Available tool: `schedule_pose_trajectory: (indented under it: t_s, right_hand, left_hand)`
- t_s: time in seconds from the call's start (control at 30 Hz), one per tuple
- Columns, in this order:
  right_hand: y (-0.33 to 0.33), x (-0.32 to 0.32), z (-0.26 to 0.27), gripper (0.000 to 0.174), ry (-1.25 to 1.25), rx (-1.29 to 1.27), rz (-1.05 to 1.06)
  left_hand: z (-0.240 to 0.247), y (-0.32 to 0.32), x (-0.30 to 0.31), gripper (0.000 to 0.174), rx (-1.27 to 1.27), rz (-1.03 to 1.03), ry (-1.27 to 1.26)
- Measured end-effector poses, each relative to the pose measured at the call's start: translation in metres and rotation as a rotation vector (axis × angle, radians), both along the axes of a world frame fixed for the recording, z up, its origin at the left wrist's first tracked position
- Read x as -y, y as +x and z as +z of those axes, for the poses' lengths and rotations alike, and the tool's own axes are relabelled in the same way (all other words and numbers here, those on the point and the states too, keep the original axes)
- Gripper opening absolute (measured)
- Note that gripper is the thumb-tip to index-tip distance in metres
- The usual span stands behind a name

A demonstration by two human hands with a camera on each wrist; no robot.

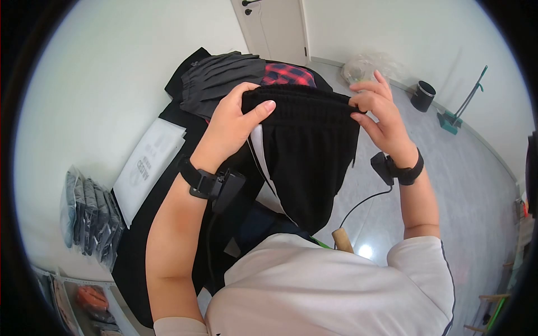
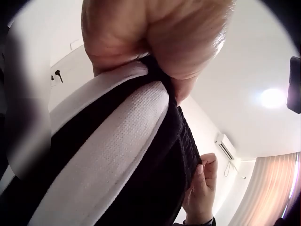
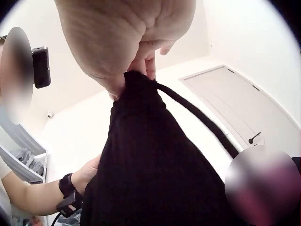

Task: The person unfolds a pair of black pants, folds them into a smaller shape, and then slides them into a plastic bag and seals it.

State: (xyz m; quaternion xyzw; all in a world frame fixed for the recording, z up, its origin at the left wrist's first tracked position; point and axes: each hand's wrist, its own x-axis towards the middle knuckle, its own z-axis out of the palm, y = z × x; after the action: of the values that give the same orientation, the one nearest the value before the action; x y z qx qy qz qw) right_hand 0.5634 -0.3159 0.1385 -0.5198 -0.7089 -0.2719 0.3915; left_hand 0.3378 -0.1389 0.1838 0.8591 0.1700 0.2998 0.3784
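Note:
A black garment point(image 1: 308, 162) with a gathered elastic waistband hangs between both hands, held up by its top edge. The left hand point(image 1: 235, 120) grips the waistband's left end, thumb in front. At the right end, the right hand point(image 1: 381, 115) pinches the band between thumb and fingers, other fingers raised. White stripes point(image 2: 117, 136) run down the garment's side below the left hand point(image 2: 155, 37) in the left wrist view. In the right wrist view the black cloth point(image 3: 141, 150) hangs from the right hand point(image 3: 131, 42), with a black cord point(image 3: 202, 117) beside it.
Behind the garment lie a grey pleated skirt point(image 1: 218, 84) and red plaid cloth point(image 1: 288, 74) on a black-covered surface point(image 1: 168, 218). A white printed package point(image 1: 148, 168) lies left, near bagged clothes point(image 1: 92, 213). A bin point(image 1: 423, 96) and dustpan point(image 1: 450, 122) stand on the floor.

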Motion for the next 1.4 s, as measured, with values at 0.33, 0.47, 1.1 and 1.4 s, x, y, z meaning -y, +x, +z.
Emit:
schedule_pose_trajectory:
  t_s: [0.33, 0.47, 1.1, 1.4]
  right_hand:
    - [0.002, -0.016, -0.018, 0.017, 0.018, -0.403, 0.145]
    - [0.012, -0.023, -0.042, 0.022, 0.024, -0.625, 0.242]
    - [-0.064, -0.037, -0.017, 0.036, -0.39, -1.377, 0.52]
    - [-0.092, -0.058, -0.018, 0.038, -0.402, -1.018, 0.348]
  left_hand:
    - [-0.01, 0.008, 0.0, 0.034, 0.115, -0.179, -0.132]
    - [-0.005, 0.007, 0.011, 0.035, 0.055, -0.149, -0.061]
    - [-0.003, -0.024, -0.04, 0.052, -0.121, -0.055, 0.003]
    - [0.011, 0.004, -0.005, 0.069, -0.435, -0.271, 0.408]
